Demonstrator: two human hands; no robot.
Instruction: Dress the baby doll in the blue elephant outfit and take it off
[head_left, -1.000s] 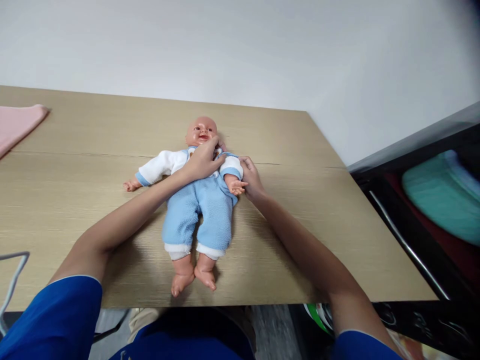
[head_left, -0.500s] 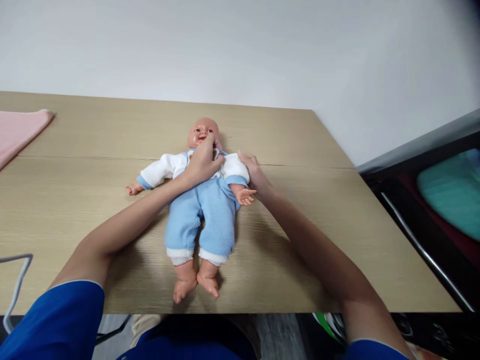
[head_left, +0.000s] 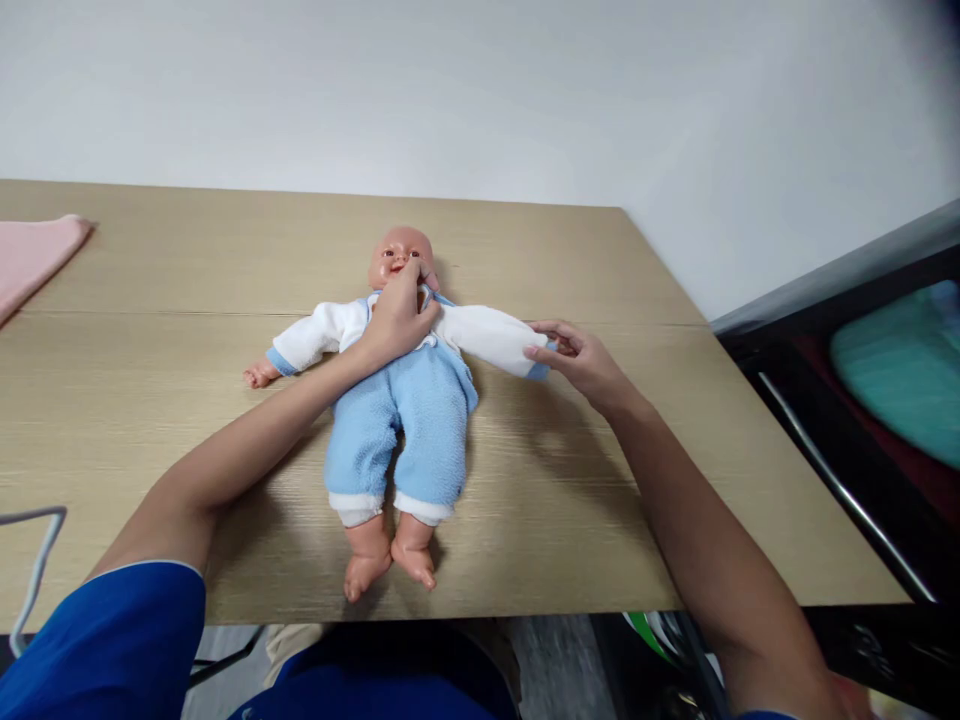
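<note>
Right hand (head_left: 581, 362) has shifted outward from beside the doll's upper arm, drawing the white sleeve (head_left: 491, 338) out long; doll's hand showed at that cuff earlier, now hidden. Both forearms reach forward from blue shirt sleeves (head_left: 112, 630) at near edge of table (head_left: 637, 490), elbows wide. Doll (head_left: 401, 390) is mid-table on its back, feet toward the person, head away, light-blue trousers on. Right thumb and fingers pinch the sleeve's blue-trimmed end. Left hand (head_left: 401, 318) sits over doll's chest, fingers at the neckline, partly covering chin and collar; can't tell if it grips cloth or just presses. Off the right edge, dark case-like thing (head_left: 780, 325) with teal item (head_left: 900, 370) in it, blurred. Pink cloth (head_left: 34, 255) at far left of tabletop, well apart from doll. Pale wall (head_left: 480, 100) behind.
</note>
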